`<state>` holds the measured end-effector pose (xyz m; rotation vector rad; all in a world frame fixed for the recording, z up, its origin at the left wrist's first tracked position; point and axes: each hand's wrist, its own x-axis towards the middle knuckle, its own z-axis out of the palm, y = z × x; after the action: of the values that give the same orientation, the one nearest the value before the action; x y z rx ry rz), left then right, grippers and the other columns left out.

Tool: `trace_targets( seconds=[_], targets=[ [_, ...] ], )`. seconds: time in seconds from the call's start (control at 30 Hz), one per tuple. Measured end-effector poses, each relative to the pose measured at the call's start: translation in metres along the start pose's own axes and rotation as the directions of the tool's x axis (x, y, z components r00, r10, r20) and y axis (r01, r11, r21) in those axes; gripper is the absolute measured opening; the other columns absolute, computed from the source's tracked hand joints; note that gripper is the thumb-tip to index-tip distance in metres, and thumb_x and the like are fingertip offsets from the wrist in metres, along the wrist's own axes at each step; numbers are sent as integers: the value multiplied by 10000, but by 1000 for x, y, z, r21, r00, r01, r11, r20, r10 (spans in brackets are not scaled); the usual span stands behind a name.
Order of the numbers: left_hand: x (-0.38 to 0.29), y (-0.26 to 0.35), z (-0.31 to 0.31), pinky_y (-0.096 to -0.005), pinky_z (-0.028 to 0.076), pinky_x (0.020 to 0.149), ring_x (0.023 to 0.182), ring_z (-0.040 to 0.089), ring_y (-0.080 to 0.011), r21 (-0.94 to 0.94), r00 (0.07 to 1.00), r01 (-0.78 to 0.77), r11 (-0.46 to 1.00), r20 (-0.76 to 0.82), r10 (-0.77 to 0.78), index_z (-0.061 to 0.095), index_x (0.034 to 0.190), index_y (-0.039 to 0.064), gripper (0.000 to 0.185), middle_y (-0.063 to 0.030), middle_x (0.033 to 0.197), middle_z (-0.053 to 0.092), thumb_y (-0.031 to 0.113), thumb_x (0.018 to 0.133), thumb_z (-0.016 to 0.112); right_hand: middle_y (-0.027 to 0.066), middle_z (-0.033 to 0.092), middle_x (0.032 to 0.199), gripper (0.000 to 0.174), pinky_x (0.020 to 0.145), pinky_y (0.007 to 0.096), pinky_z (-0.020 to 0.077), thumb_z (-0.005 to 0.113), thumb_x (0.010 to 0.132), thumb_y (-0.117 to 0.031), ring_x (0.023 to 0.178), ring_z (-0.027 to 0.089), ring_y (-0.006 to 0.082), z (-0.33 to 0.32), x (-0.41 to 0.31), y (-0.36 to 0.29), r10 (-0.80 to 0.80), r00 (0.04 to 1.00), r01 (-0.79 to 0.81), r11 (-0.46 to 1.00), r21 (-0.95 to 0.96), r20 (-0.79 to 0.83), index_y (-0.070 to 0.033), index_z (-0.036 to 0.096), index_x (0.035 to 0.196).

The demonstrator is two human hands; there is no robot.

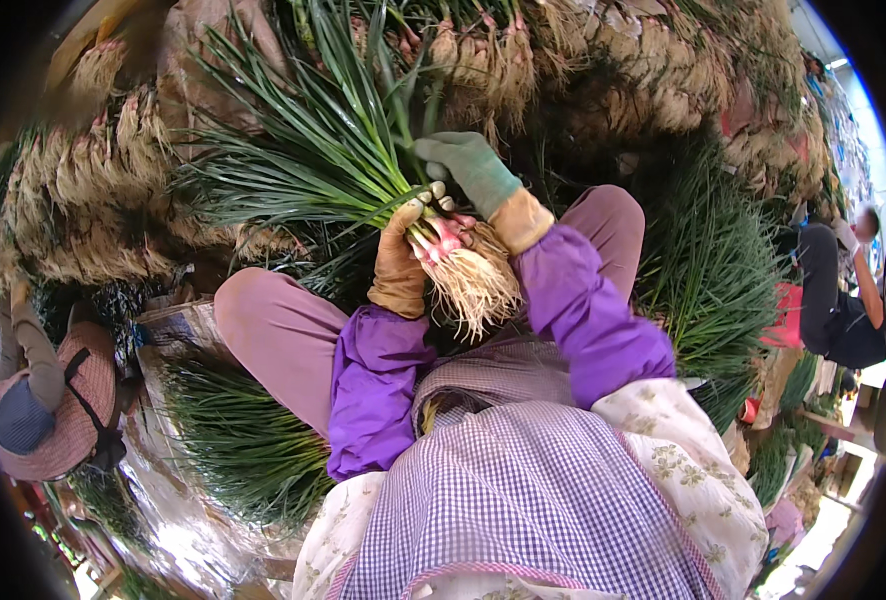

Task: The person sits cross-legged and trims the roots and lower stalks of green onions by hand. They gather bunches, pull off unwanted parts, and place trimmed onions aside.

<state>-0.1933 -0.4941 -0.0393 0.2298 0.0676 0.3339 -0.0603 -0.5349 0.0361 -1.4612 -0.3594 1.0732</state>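
My left hand [405, 255], in a tan and pale glove, is closed around the lower stalks of a bunch of green onions [447, 240]. The pinkish bulbs and pale, stringy roots hang towards my lap, while the long green leaves fan out to the upper left. My right hand [462, 169], in a grey-green glove, is at the right edge of the bunch, by the stalks just above the bulbs. Its fingers are bent, and whether they grip a stalk cannot be told. Purple sleeve covers reach up both forearms.
Rooted bunches [90, 169] are piled at the left, and more [638, 67] along the top. Leafy heaps lie beside my right knee [705, 262] and below my left leg [248, 442]. One person [53, 397] sits at far left, another [840, 300] at far right.
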Motion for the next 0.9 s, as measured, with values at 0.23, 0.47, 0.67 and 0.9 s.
trace_targets(
  seconds=[0.23,0.47,0.67,0.9],
  targets=[
    [-1,2,-18,-289,536,524,545,617,-203,274,972,-22,961,-218,84,607,899,-10,192,-109,697,634,179,873,581,157,596,660,166,494,364,461,621,898,-188,585,596,341,3,-34,25,-810,580,589,349,-729,82,-36,617,833],
    [5,-1,-21,-483,558,708,798,646,-349,68,997,69,995,-42,-66,572,996,7,278,-128,876,607,244,852,596,125,610,659,182,536,291,489,537,931,-158,580,626,209,-5,-4,-10,-656,750,443,398,-803,88,-41,655,1005],
    [2,6,-33,-472,578,680,813,654,-367,249,991,32,968,-135,2,584,1008,-38,310,-159,874,630,239,868,576,101,648,712,235,553,311,485,566,911,-227,598,620,214,-10,20,-11,-229,922,386,598,-702,312,-24,657,986],
    [6,3,-28,-479,567,773,829,673,-362,193,993,-3,981,-112,25,604,1009,-74,306,-194,874,654,199,876,561,4,575,660,228,530,227,437,592,917,-236,548,528,74,-23,-24,-24,-287,944,263,952,155,161,-15,646,916]
  ],
)
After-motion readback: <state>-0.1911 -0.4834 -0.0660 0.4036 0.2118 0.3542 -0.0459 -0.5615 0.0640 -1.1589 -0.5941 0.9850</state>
